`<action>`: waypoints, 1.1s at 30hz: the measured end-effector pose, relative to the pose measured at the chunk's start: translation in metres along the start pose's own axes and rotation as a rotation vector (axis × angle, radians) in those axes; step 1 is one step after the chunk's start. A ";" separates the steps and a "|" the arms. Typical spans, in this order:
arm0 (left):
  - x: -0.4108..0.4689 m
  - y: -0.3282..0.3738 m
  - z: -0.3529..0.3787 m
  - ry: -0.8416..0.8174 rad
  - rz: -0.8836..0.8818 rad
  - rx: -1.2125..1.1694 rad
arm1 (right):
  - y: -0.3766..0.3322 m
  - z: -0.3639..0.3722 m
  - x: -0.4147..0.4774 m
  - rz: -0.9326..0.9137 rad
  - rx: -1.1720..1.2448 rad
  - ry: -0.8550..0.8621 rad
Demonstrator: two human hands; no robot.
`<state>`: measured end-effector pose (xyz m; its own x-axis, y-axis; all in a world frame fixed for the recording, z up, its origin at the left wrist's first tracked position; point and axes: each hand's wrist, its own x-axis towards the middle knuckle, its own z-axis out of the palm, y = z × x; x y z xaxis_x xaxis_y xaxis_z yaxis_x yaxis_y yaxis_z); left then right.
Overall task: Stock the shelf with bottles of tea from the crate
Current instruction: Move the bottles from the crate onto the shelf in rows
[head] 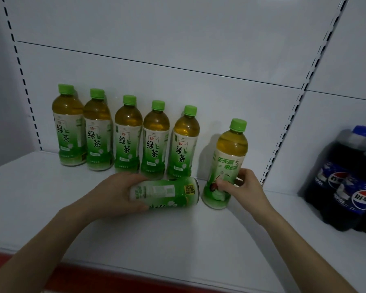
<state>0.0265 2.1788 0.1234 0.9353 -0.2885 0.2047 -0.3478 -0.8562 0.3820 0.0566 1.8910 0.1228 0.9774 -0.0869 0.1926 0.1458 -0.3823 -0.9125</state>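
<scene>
- The tea bottle nearest the right upright (226, 163) stood on its base on the shelf (178, 240), leaning slightly, with its promotional side facing out rather than the big green characters.
- The right hand (244, 187) gripped its lower half, with the thumb on the front of the label and the fingers curled round the far side.
- A second tea bottle (167, 192) was held sideways just above or on the shelf board; I could not tell which. Its base pointed toward the leaning bottle and almost touched it.
- The left hand (116, 193) was wrapped round this bottle's upper end, hiding the cap.
- Behind both, a row of five tea bottles (127, 136) stood upright against the white back panel (178, 49), green caps up and labels forward. The two leftmost touched, and the others stood just apart.
- A shrink-wrapped pack of cola bottles (347, 182) sat in the next bay to the right, well clear of the tea.
- The crate was out of view.
- By my reading, the step in hand was placement: the right bottle was being seated as the sixth in line.
- The next move seemed to call for straightening it, turning its label to match, then tipping the sideways bottle onto its base without knocking its neighbours.
</scene>
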 end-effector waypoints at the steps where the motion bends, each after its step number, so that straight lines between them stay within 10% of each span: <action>1: 0.000 -0.001 0.000 0.000 0.001 -0.002 | 0.002 -0.003 0.000 0.012 0.027 -0.020; 18: -0.005 -0.009 0.006 -0.005 -0.039 0.068 | 0.010 0.002 0.007 -0.043 -0.021 -0.150; 26: -0.003 -0.010 0.007 0.013 -0.043 0.062 | 0.000 0.011 0.014 -0.152 -0.043 0.053; 33: -0.003 -0.011 0.009 0.007 -0.046 0.082 | -0.003 -0.010 0.029 -0.049 0.048 -0.294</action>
<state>0.0282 2.1856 0.1105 0.9497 -0.2453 0.1947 -0.2975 -0.9008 0.3164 0.0833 1.8807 0.1341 0.9705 0.2029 0.1306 0.1941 -0.3351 -0.9220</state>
